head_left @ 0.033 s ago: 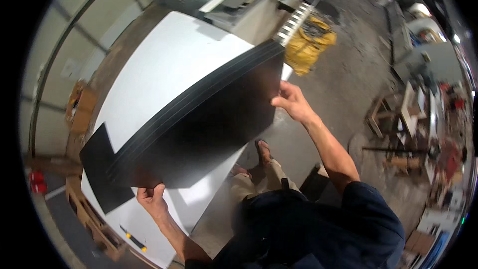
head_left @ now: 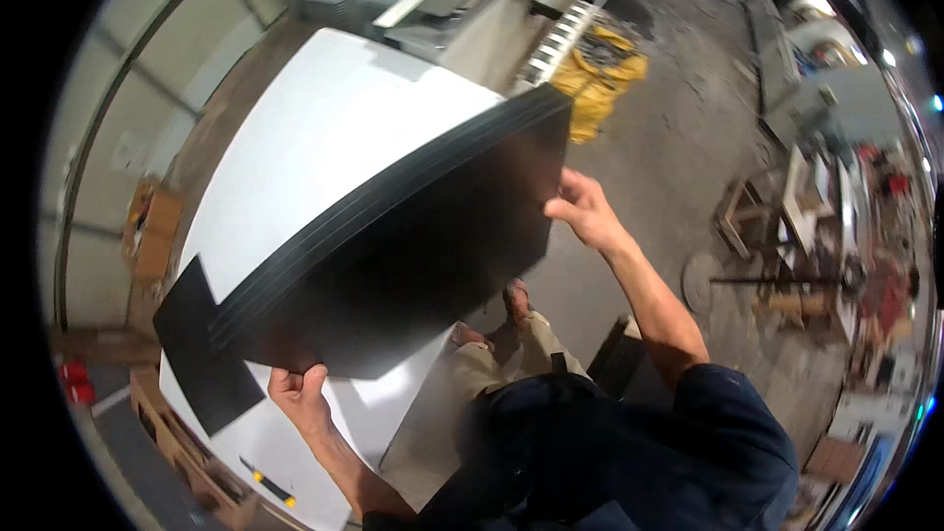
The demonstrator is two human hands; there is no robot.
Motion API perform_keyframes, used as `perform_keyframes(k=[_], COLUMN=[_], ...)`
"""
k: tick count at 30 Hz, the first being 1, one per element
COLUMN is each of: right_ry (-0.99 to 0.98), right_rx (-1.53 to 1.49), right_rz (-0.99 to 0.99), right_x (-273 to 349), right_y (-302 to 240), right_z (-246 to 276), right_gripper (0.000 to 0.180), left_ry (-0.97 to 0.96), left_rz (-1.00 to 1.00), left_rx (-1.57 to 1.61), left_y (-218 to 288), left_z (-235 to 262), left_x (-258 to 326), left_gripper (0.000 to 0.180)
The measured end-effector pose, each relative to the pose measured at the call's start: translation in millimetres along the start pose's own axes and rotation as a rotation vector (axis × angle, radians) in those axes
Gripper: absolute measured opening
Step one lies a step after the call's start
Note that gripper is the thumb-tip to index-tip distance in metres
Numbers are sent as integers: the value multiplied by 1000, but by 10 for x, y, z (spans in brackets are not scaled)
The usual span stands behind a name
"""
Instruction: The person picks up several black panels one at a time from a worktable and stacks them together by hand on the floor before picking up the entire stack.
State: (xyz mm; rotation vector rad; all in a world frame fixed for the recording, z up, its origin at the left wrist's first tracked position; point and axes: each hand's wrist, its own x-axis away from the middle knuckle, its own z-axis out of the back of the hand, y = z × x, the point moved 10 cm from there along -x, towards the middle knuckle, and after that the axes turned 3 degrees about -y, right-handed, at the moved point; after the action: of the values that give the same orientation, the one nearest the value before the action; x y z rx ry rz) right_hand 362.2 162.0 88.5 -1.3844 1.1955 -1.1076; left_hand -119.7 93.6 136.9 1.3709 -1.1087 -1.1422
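Both hands hold a stack of flat black panels [head_left: 413,221], tilted on edge, with several layers showing along its upper long edge. My left hand [head_left: 300,398] grips the lower left corner, thumb on the near face and fingers behind. At the right end my right hand [head_left: 585,211] pinches the side edge, its fingertips partly hidden behind the stack. Under the stack lies a large white board [head_left: 285,138]. Another black panel [head_left: 211,364] rests on that board at the left, partly covered by the stack. A yellow and black utility knife [head_left: 267,482] lies near my left forearm.
A grey machine [head_left: 423,15] with a slotted rail [head_left: 560,44] stands beyond the board. Beside the rail sits a yellow sack [head_left: 600,88] on the floor. A cardboard box [head_left: 155,231] is at the left, and a wooden stand [head_left: 742,216] at the right.
The stack and both hands have shifted slightly to the right relative to the machine and the board. The whole view has turned a little. Both grips look the same.
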Motion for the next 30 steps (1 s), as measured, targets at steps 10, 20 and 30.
perform_keyframes(k=[10,20,30], right_ry=[831,1357,1897], right_rx=[-332,-451,-778], right_rz=[-179,-191,-422], right_x=[4143,7394,10577], right_y=[1179,2626,3887], right_z=[408,-1423,-3578], right_gripper=[40,31,53], left_ry=[-860,-1303,-1658], left_rz=[353,421,681], left_rx=[-137,-348,-726], left_y=[-447,-1244,-2481], left_z=[-2071,-2240,-1689], left_x=[804,3066,6171], left_gripper=[35,24,11])
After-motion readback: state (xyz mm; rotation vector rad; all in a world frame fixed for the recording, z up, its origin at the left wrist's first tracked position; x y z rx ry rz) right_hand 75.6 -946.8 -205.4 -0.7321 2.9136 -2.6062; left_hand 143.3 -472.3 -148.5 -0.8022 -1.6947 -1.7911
